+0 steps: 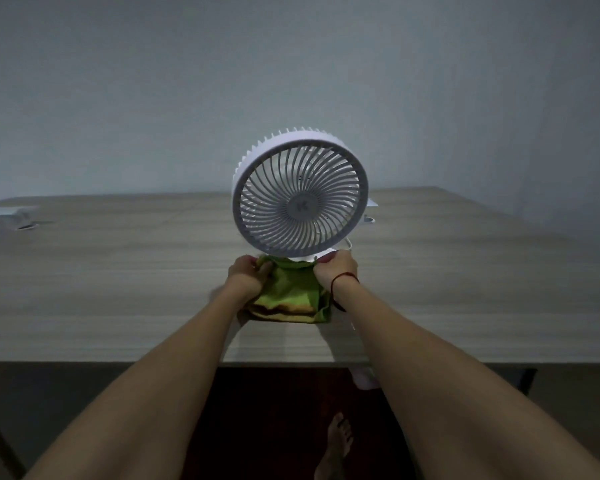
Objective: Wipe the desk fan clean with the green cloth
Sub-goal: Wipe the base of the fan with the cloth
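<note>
A white desk fan [300, 195] stands upright on the wooden desk [118, 271], its round grille facing me and tilted slightly back. The green cloth [288, 296] lies draped over the fan's base, hiding most of it, and hangs toward the desk's front. My left hand [245, 275] grips the cloth's left top corner. My right hand [336, 270] pinches the cloth's right top corner beside the fan's stand; a red string circles that wrist.
A white object [21, 216] sits at the desk's far left edge. A white cable [350, 243] runs behind the fan's base. The grey wall [291, 81] rises right behind the desk. My bare foot [336, 441] is on the dark floor below the desk's front edge.
</note>
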